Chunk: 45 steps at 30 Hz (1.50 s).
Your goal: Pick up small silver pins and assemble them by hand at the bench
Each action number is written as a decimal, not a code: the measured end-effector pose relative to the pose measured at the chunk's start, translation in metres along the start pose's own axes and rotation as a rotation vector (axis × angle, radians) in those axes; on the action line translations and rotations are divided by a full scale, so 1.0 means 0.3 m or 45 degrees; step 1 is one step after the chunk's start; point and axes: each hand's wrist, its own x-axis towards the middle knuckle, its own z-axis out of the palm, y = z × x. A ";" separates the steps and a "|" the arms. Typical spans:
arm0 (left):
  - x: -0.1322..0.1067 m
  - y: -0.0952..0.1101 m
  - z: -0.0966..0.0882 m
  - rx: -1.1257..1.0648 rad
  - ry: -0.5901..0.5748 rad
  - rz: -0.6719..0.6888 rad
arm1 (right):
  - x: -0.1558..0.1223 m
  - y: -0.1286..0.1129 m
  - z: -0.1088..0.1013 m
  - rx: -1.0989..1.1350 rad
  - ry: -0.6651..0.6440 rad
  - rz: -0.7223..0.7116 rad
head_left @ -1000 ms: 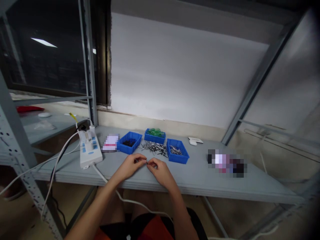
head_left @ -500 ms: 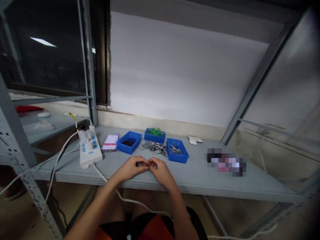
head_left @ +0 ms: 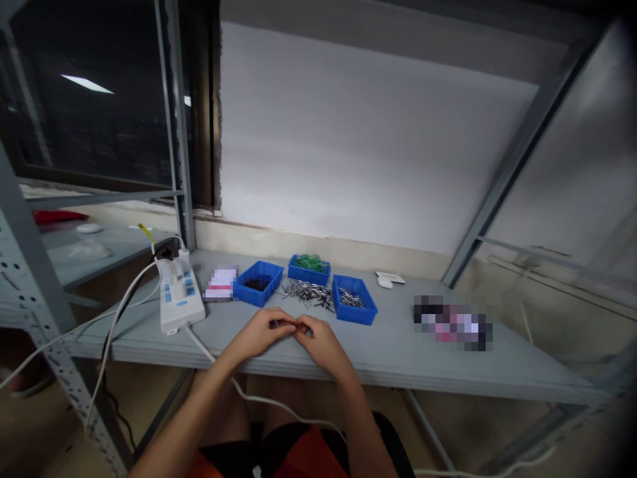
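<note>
Both of my hands meet above the front part of the grey table (head_left: 398, 355), fingertips touching. My left hand (head_left: 263, 334) is pinched closed, its thumb and fingers curving toward the right. My right hand (head_left: 318, 340) is closed in the same way against it. Whatever lies between the fingertips is too small or hidden to name. Just beyond them is a loose pile of slim metal pieces (head_left: 307, 293). Blue bins stand round it: one with dark small parts (head_left: 256, 283), one with green pieces (head_left: 309, 263) behind, and one with metal pieces (head_left: 351, 298) on the right.
A white power strip (head_left: 182, 309) with plugs and cables lies at the left, its cord (head_left: 199, 345) running over the table edge. Blurred-out items (head_left: 452, 323) lie at the right, others (head_left: 221, 283) beside the left bin. A white object (head_left: 385, 282) rests near the back.
My hands stay together in nearly the same place, with only a slight shift of the fingers. The bins and the pile look unchanged.
</note>
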 end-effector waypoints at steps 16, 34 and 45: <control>0.010 -0.023 0.000 0.066 0.157 -0.081 | -0.003 0.018 -0.002 0.159 0.152 0.081; 0.003 -0.001 0.001 0.021 0.107 0.017 | 0.002 0.018 0.005 0.069 0.062 0.009; 0.008 -0.025 0.004 0.104 0.111 -0.053 | -0.004 0.018 -0.003 0.096 0.198 0.051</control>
